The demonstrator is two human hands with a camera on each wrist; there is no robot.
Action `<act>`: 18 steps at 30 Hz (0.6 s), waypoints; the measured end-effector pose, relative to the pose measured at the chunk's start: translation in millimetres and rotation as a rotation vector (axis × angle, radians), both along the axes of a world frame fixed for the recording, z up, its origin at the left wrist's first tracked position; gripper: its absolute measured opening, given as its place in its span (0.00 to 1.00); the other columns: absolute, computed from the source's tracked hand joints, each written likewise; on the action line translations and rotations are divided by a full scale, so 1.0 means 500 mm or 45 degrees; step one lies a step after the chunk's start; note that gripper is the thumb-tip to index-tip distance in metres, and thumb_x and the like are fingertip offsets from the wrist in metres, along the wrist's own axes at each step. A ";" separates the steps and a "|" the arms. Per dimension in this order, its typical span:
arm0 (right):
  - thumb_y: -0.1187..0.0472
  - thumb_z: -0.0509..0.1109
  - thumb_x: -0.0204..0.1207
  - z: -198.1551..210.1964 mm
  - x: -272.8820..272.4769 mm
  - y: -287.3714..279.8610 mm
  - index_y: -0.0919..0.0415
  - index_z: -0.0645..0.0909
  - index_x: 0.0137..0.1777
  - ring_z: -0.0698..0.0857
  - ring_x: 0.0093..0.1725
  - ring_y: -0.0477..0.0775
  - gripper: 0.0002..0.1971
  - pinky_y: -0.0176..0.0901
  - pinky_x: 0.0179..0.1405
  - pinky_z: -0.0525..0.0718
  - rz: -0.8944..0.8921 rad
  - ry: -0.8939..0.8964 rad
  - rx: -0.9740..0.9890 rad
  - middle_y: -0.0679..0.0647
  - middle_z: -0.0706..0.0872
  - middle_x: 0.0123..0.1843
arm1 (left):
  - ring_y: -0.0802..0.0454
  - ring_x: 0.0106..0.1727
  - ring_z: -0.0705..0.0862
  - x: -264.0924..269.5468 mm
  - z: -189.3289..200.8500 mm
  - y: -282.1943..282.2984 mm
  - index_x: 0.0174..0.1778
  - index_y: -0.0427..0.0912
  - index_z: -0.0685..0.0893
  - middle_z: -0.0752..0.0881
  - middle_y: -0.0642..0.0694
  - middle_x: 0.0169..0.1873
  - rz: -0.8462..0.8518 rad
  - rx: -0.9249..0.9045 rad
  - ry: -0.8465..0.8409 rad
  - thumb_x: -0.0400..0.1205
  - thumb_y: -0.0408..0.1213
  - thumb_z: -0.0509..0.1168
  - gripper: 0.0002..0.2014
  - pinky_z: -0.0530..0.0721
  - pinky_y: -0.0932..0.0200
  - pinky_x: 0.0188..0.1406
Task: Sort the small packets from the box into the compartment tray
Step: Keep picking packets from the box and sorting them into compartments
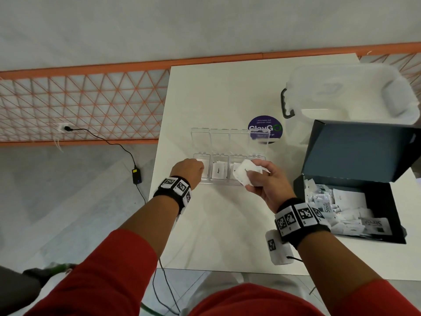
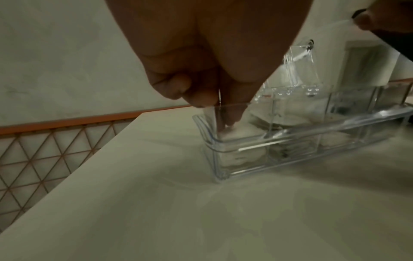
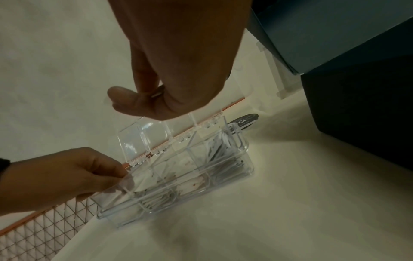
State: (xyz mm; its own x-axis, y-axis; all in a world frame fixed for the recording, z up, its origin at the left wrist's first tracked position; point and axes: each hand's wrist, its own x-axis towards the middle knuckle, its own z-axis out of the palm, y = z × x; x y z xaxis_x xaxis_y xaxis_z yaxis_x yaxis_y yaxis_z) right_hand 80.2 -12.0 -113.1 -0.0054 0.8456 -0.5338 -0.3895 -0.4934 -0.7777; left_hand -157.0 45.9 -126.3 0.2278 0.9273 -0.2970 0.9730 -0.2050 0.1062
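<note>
Right hand [image 1: 259, 179] pinches white packets [image 1: 245, 175] over the compartment tray [image 1: 227, 182]; left hand [image 1: 189, 171], fingers curled, presses one into its end compartment. Several compartments already hold packets; the box [image 1: 373, 233] beside the tray remains well stocked.

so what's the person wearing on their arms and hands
Both hands, left hand and right hand, are bare. Each wrist carries a black band set with white square tags printed with black patterns. A white tagged unit with a thin black cable hangs under the right wrist. Red sleeves cover the upper forearms.
</note>
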 end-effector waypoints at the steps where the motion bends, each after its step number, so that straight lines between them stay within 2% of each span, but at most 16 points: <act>1: 0.73 0.74 0.75 0.001 -0.003 0.000 0.57 0.85 0.53 0.90 0.41 0.53 0.12 0.41 0.35 0.87 0.011 -0.021 0.007 0.59 0.88 0.50 | 0.43 0.53 0.84 0.002 0.003 0.000 0.59 0.44 0.85 0.86 0.44 0.54 0.005 -0.005 -0.003 0.87 0.37 0.53 0.15 0.81 0.53 0.49; 3: 0.73 0.74 0.75 0.003 -0.008 0.002 0.56 0.86 0.51 0.89 0.37 0.51 0.11 0.41 0.33 0.86 0.031 -0.058 0.023 0.57 0.89 0.45 | 0.43 0.54 0.84 0.007 0.009 -0.001 0.60 0.44 0.85 0.87 0.44 0.55 0.026 0.002 -0.038 0.86 0.37 0.54 0.15 0.82 0.52 0.52; 5: 0.73 0.75 0.74 0.008 -0.011 0.003 0.55 0.86 0.48 0.87 0.34 0.51 0.11 0.40 0.30 0.85 0.042 -0.093 0.036 0.55 0.89 0.41 | 0.45 0.54 0.84 0.012 0.020 0.000 0.58 0.44 0.86 0.87 0.46 0.54 0.091 0.038 -0.221 0.85 0.36 0.56 0.13 0.82 0.54 0.52; 8: 0.71 0.77 0.73 0.012 -0.015 0.004 0.56 0.86 0.48 0.83 0.33 0.53 0.10 0.40 0.30 0.83 0.055 -0.159 0.052 0.54 0.87 0.38 | 0.56 0.43 0.83 0.033 0.057 -0.006 0.45 0.48 0.87 0.87 0.56 0.43 0.235 0.058 -0.730 0.82 0.37 0.63 0.07 0.76 0.73 0.42; 9: 0.71 0.77 0.73 0.013 -0.017 0.004 0.56 0.86 0.48 0.82 0.34 0.55 0.10 0.40 0.30 0.83 0.062 -0.177 0.056 0.55 0.87 0.39 | 0.58 0.37 0.83 0.043 0.071 -0.008 0.41 0.50 0.86 0.87 0.57 0.39 0.286 0.004 -0.913 0.80 0.38 0.65 0.05 0.77 0.73 0.38; 11: 0.70 0.77 0.73 0.014 -0.022 0.003 0.57 0.86 0.49 0.81 0.35 0.56 0.10 0.41 0.31 0.83 0.077 -0.201 0.059 0.56 0.86 0.39 | 0.57 0.32 0.85 0.065 0.099 -0.013 0.37 0.50 0.83 0.88 0.52 0.36 0.349 -0.202 -1.183 0.77 0.37 0.68 0.04 0.84 0.61 0.36; 12: 0.70 0.77 0.73 0.015 -0.024 0.002 0.58 0.85 0.49 0.80 0.34 0.55 0.09 0.41 0.31 0.82 0.082 -0.209 0.063 0.56 0.86 0.40 | 0.55 0.33 0.87 0.074 0.109 -0.017 0.36 0.50 0.83 0.89 0.51 0.36 0.337 -0.289 -1.235 0.74 0.37 0.70 0.04 0.85 0.56 0.37; 16: 0.71 0.76 0.74 0.017 -0.028 0.002 0.61 0.85 0.50 0.80 0.28 0.50 0.08 0.40 0.31 0.83 0.070 -0.181 0.086 0.55 0.86 0.37 | 0.54 0.46 0.87 0.086 0.115 -0.029 0.32 0.54 0.84 0.88 0.52 0.44 0.287 -0.403 -1.160 0.66 0.36 0.80 0.11 0.83 0.55 0.54; 18: 0.70 0.77 0.74 0.017 -0.030 0.003 0.62 0.85 0.51 0.81 0.29 0.49 0.08 0.40 0.32 0.83 0.090 -0.185 0.101 0.53 0.86 0.37 | 0.55 0.44 0.88 0.085 0.112 -0.038 0.33 0.54 0.86 0.88 0.51 0.48 0.302 -0.485 -1.190 0.65 0.31 0.81 0.14 0.84 0.55 0.55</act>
